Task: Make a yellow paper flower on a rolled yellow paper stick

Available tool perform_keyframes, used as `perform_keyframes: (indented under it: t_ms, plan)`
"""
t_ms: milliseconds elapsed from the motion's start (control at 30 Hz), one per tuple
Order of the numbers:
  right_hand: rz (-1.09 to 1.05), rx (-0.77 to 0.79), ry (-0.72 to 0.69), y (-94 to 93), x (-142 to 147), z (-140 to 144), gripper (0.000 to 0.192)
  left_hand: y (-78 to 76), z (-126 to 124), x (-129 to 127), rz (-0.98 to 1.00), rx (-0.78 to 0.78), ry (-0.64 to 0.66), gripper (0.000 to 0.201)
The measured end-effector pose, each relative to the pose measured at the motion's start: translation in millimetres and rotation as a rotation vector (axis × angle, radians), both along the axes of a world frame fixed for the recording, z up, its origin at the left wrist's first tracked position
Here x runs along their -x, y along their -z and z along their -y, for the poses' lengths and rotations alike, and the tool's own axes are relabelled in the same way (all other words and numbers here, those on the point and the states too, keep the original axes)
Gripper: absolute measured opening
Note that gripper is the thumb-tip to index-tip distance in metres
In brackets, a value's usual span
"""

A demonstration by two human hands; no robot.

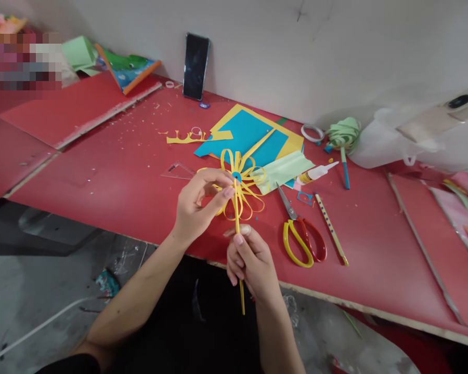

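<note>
A flower of looped yellow paper strips (pixel 251 178) with a blue round centre shows just beyond my hands. My left hand (pixel 197 200) is closed in a pinch, thumb and index finger meeting at the top of a thin yellow paper strip (pixel 236 210), right by the flower's centre. Lower down, my right hand (pixel 253 257) grips the same strip between thumb and fingers, and its tail sticks out below. Whether the strip is flat or rolled, and whether it touches the flower, I cannot tell. Scissors (pixel 296 228) with yellow and red handles lie to the right.
Blue and yellow paper sheets (pixel 244 132), a pale green sheet (pixel 286 169) and a glue bottle (pixel 315 174) lie behind. A pencil (pixel 330 228) is at right, near a green paper flower (pixel 343 134). A phone (pixel 196 66) leans on the wall. Scraps dot the red table (pixel 113 171).
</note>
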State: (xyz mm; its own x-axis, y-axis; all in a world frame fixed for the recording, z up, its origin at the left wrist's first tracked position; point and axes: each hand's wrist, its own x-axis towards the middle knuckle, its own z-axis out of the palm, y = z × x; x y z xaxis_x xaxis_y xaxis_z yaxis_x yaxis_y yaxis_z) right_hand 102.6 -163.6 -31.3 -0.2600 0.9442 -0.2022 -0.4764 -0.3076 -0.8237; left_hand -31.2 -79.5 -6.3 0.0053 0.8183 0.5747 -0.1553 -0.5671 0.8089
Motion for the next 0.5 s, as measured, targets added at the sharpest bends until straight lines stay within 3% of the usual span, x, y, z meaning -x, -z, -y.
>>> perform_keyframes:
  t_ms: [500]
  plan:
    - [0.028, -0.014, 0.004, -1.7, 0.5, -0.1, 0.011, -3.0, -0.9, 1.3, 0.049, 0.061, 0.054, 0.012]
